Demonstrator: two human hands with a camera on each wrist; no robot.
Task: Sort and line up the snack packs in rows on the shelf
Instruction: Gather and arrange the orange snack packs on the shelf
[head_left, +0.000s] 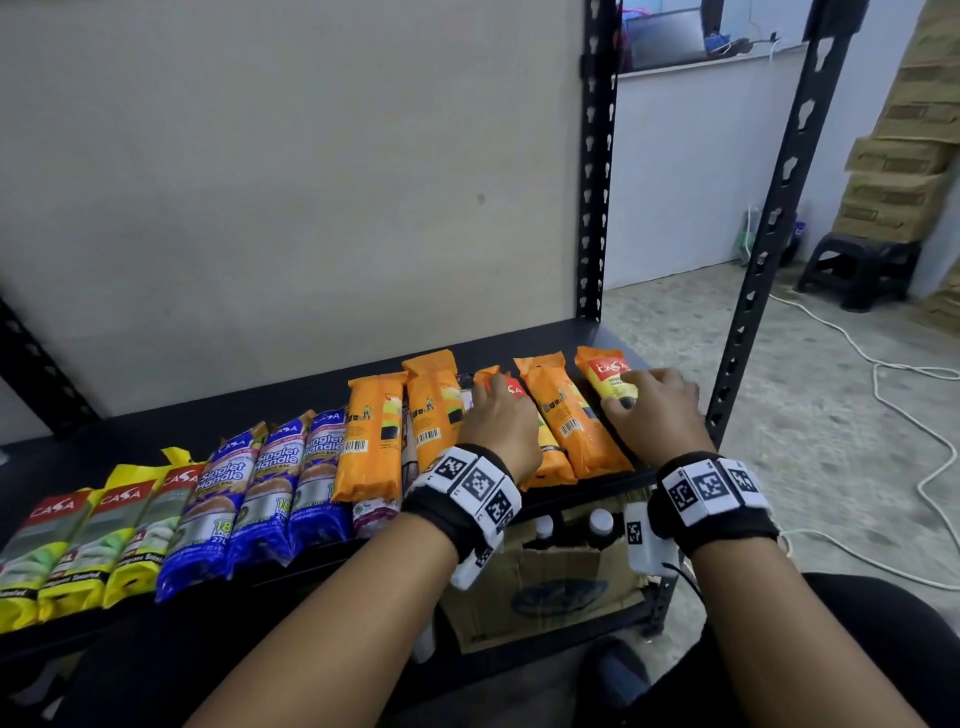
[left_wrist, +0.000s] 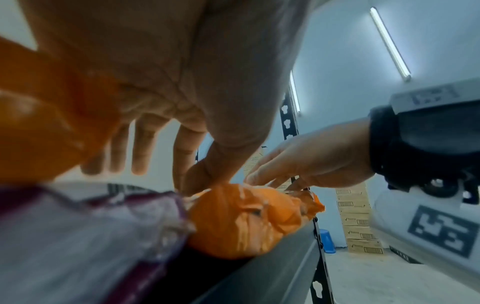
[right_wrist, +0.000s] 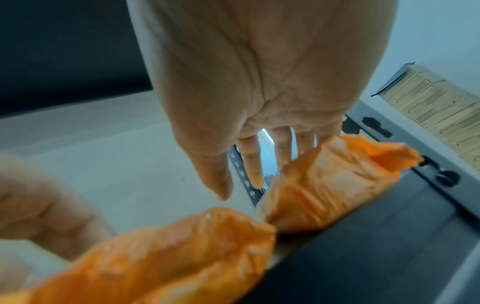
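While the black shelf (head_left: 530, 338) carries its whole row side by side — yellow packs (head_left: 78, 545) at the left end, blue packs (head_left: 270, 483) next, orange packs (head_left: 371, 436) from the middle to the right end — both hands work at the orange end. Each pack lies flat with its long axis running front to back. The left hand (head_left: 498, 421) rests on the middle orange pack (head_left: 511, 388), thumb and forefinger seemingly pinching its wrapper, the other fingers straight. The right hand (head_left: 655, 408) lies spread over the rightmost orange pack (head_left: 609, 371), fingers straight on top, directly above it and the nearer hand for it — a short nudge leftward should probably close its gap to the neighbouring orange pack (head_left: 563, 415).
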